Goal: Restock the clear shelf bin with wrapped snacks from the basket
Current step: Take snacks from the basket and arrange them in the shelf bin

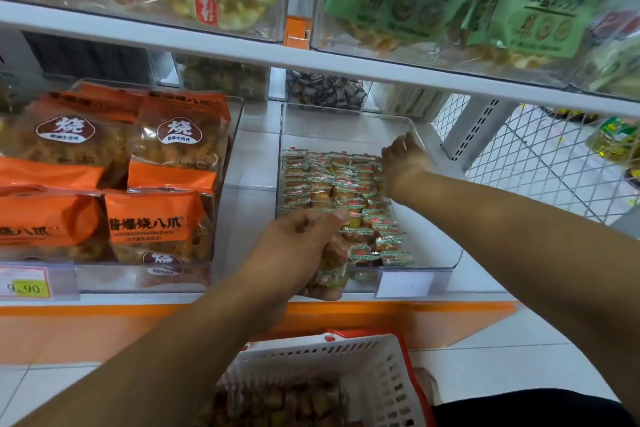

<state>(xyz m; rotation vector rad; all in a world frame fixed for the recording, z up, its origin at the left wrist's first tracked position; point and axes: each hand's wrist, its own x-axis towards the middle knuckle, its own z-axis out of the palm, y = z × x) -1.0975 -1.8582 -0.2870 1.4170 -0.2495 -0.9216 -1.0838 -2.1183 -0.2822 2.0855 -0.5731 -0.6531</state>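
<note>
The left hand point(304, 239) forms a grip curled round a handful of wrapped snacks point(334, 263), holding them at the front wall of the clear shelf bin point(349, 128), partly over its front edge. Several packets protrude below the fingers and are not fully enclosed. The right hand point(403, 158) reaches deep into the bin at the right rear, at the far end of the snack rows point(332, 184). Its fingers point away from the camera, so the view does not show whether this grip is spread or pinching a packet.

The bin holds flat rows of packets over its front and middle; the rear strip is bare. The bin sits on the white shelf point(252, 163), with a blank label holder point(405, 282) on its front. The white basket point(363, 367) with a red rim stands on the floor directly below and holds more snacks.

Risks from this position:
- Loose packets at the bottom of the left grip are likely to slip out and drop in front of the shelf or back into the basket.
- Releasing the handful in a lump would probably disorder the laid rows.
- The right forearm crosses the bin's right wall; a sideways pull could shift the bin on the shelf.

To the left, a neighbouring bin holds orange snack bags point(162, 163).
</note>
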